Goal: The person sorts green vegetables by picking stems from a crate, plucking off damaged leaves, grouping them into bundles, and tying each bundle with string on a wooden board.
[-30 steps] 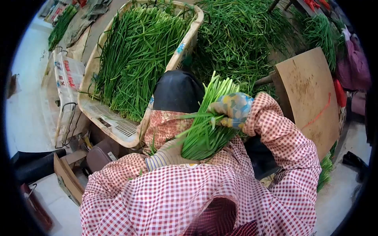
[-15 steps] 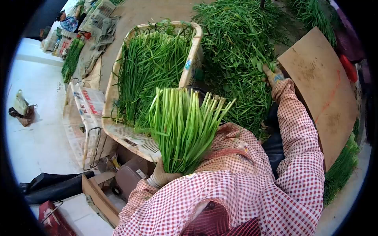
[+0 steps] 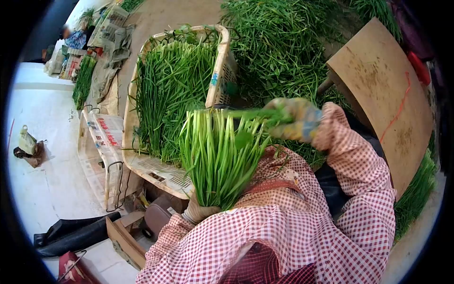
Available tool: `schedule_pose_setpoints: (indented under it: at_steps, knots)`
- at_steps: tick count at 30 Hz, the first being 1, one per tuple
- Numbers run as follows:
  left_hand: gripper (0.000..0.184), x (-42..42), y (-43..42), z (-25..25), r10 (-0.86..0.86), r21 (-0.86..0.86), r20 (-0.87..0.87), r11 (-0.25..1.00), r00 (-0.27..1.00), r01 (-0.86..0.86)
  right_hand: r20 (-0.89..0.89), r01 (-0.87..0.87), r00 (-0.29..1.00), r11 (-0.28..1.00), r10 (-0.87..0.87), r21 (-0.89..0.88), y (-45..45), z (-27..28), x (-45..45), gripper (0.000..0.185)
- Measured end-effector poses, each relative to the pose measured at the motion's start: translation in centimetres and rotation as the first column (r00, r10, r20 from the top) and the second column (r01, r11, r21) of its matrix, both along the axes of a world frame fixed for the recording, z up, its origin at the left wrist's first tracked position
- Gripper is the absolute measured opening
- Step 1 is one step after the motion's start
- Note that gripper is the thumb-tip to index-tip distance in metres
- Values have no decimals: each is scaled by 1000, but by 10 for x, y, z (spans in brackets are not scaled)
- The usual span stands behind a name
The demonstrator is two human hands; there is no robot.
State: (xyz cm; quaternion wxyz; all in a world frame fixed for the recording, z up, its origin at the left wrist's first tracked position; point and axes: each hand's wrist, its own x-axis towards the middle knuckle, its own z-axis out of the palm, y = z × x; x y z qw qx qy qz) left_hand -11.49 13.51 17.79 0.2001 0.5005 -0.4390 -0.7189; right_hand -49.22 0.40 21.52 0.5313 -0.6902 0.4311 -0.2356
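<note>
My left hand [image 3: 202, 211], in a pale glove, is closed around the lower end of a thick bunch of garlic chives [image 3: 220, 158]. The bunch stands fanned out in front of my chest, with its pale cut stems upward. My right hand [image 3: 294, 119], in a soiled patterned glove, is beside the top right of the bunch and blurred by motion. Some loose green leaves [image 3: 257, 114] stick out of its fingers across the stem ends. Just beyond the bunch is a white plastic basket [image 3: 221, 61] packed with more chives [image 3: 175, 90].
A large heap of loose greens [image 3: 279, 52] lies beyond my right hand. On the right stands a tilted brown board [image 3: 380, 90] with more chives [image 3: 416, 194] behind it. A second white basket [image 3: 97, 156] is at the left. A person [image 3: 75, 39] is at the far left.
My right hand has come back from the heap toward the bunch, with green leaves in it. My left hand still holds the bunch in about the same place.
</note>
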Motion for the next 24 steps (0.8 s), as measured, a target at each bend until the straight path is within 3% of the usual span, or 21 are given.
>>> schedule_pose_setpoints:
  at_steps: [1,2,3,6,7,9,11,12,13,15,16,17,19,23,24]
  knots:
    - [86,0,0,0,3,0,-5,1000,1000,-3,-73,-70,995,997,73,39,-1,8,12,42]
    - [86,-1,0,0,7,0,-10,1000,1000,-7,-300,-148,937,981,180,125,-7,-4,26,45]
    - [85,1,3,-2,12,-43,10,999,1000,-11,-188,-80,972,949,142,304,-9,3,35,43]
    - [79,7,8,-7,21,-111,51,994,998,-15,-591,-272,739,946,324,178,-26,-29,38,30]
    - [78,10,8,-6,-43,-139,126,989,991,60,-641,-202,727,969,246,143,-32,-40,29,31]
    - [77,8,3,-4,-110,-163,202,976,973,144,-574,187,813,977,-98,99,-43,-64,-4,34]
    - [75,2,2,0,-24,-90,86,995,996,32,-330,564,816,777,-474,279,-43,-84,-35,39]
    - [74,2,3,1,9,-58,49,998,999,-7,-260,578,813,665,-522,473,-40,-96,-39,40]
    - [72,4,3,1,6,-38,72,999,997,-3,-79,443,455,149,-887,884,-37,-119,-33,44]
    - [71,2,0,2,1,-15,89,1000,996,1,181,204,505,321,-844,925,-8,-163,-28,53]
    - [69,-2,-4,8,-12,-66,109,998,994,19,253,143,816,606,-520,782,11,-166,-22,54]
    - [68,-4,-5,9,-20,-87,121,996,992,31,224,1,964,841,-146,541,30,-169,-15,57]
    - [67,-5,-5,9,-64,-145,204,985,977,95,245,-119,970,846,-14,519,29,-168,13,56]
    - [66,-5,2,5,-51,-164,269,982,962,98,5,301,931,774,-366,558,14,-184,40,45]
    - [67,-4,3,3,-65,-190,289,974,955,124,-68,398,887,683,-456,613,2,-175,36,44]
